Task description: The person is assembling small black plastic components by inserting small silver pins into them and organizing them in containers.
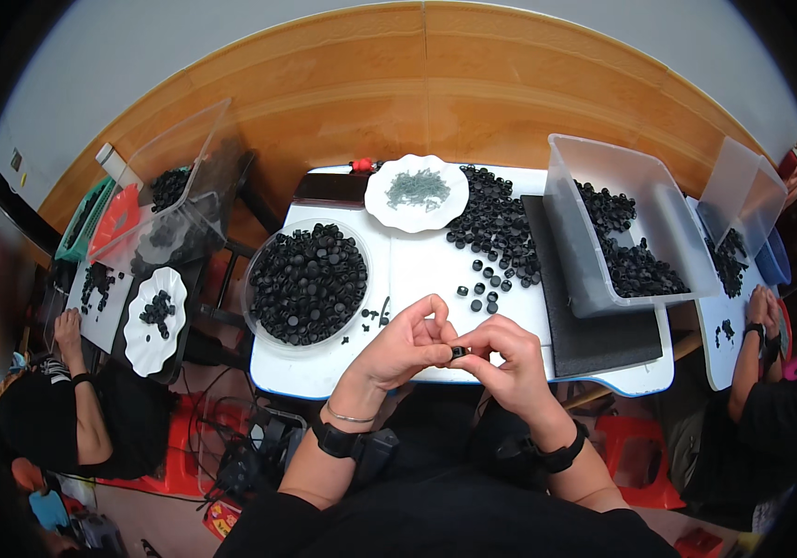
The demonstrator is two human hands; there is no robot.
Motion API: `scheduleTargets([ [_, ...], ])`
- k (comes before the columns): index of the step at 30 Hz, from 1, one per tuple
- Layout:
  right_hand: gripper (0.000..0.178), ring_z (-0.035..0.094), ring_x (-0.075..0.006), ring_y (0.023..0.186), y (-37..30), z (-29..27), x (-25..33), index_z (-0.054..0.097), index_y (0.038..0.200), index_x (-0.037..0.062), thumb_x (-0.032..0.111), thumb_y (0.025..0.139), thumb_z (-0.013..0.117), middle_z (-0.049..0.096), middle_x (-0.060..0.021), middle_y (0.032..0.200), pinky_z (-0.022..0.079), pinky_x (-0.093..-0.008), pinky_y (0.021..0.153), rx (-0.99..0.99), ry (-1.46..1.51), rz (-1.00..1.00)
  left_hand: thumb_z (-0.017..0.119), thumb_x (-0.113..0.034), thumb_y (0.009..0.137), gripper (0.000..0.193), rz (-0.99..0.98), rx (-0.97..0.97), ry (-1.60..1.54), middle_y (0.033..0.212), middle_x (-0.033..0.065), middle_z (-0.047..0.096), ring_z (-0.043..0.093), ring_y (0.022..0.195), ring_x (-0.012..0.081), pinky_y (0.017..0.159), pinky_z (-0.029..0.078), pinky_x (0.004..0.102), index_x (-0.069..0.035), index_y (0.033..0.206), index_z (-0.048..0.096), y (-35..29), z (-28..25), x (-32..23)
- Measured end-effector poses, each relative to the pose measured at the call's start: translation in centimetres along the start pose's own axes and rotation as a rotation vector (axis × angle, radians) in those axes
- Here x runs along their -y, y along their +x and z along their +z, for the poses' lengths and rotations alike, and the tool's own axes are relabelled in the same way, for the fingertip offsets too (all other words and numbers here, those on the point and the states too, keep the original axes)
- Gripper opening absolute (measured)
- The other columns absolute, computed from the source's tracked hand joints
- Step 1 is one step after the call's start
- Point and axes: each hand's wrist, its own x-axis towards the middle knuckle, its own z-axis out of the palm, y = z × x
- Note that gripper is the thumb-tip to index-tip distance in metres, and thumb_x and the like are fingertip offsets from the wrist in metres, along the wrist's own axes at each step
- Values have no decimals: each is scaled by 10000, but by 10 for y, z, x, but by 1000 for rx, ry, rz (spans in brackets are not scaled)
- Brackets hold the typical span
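My left hand and my right hand meet over the table's front edge. Between their fingertips they pinch one small black plastic part, mostly covered by the fingers. To the left of my hands stands a round clear tub heaped with black round caps. Beyond my hands, more black caps lie loose on the white tabletop. A white scalloped plate at the back carries a pile of small, thin, translucent pieces. A few tiny black bits lie by the tub.
At the right, a clear plastic bin holding black parts stands partly on a dark foam mat. A dark flat case lies at the back left. People sit at side tables left and right, each with black parts before them.
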Motion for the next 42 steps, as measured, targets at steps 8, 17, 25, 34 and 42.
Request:
scheduleTargets([
  [8,158,517,-113,556,-3,7,-1,658,853,23,47,706,711,559,-44,701,419,-239,502,70,-90,7,653,16,764,347,-95,-54,31,844,75,577,581,718,108,638,481,200,-65,998,411,-9,-4,0],
  [17,451,539,-93,628,4,8,-29,581,1132,27,8,697,699,540,-42,772,446,-210,553,-10,95,91,620,72,750,215,187,-428,664,884,51,616,598,807,109,708,494,219,-41,913,535,-42,-29,-63],
  [25,186,504,-42,602,-2,-25,-99,626,990,-4,-6,808,588,509,-9,785,417,-171,542,-315,-63,237,684,-20,714,111,280,-901,1793,791,72,590,590,661,167,605,481,263,-2,799,615,-67,-83,-107],
  [34,117,515,-76,571,-13,-20,-118,655,901,23,29,785,635,561,-42,761,412,-198,506,-418,-271,199,626,-80,754,71,532,-478,1922,802,110,581,546,812,289,741,433,367,-28,803,621,41,-57,-82],
  [42,97,533,-109,558,-11,-19,-119,655,874,28,38,778,644,575,-61,757,427,-222,510,-428,-261,196,671,-143,740,282,288,-257,1989,959,121,569,515,972,306,835,423,383,-45,991,586,140,-78,-48],
])
